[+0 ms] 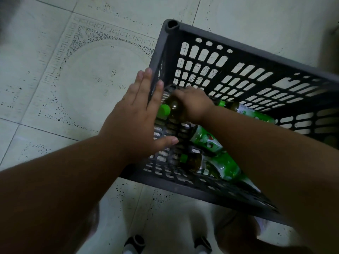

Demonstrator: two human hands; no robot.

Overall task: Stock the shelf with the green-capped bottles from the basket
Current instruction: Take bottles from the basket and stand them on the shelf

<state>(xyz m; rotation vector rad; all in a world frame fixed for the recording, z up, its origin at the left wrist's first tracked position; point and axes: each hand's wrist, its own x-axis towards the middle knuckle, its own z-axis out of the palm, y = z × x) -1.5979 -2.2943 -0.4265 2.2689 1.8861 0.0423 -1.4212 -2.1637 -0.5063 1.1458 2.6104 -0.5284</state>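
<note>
Pick step, shelf not in view. Far left: tiled floor [55, 79], nothing on it. Left hand [139, 114] is flat, fingers straight, laid against the near-left wall of the dark slotted basket [256, 57]; it holds nothing and looks like it's steadying the basket. Just right of it, the right hand [194, 105] reaches down inside the basket, its grip wrapped over the shoulder of a green-capped bottle [174, 107] lying on its side in the left corner, cap pointing at the left wall; fingertips hidden behind the bottle, so how fully it closes is a judgement: looks closed on it. Bottle sits directly under that palm, touching it, and nearly touching the left hand through the wall slots. Further right: second bottle [247, 110] against the far wall, a third bottle [205, 140] mid-floor, and a fourth bottle [223, 167] near the front wall, all on their sides, partly hidden by the right forearm. Next move, as I read it: lift the held bottle straight up clear of the rim, then carry to the shelf. At least three remain, so the task is unfinished.
</note>
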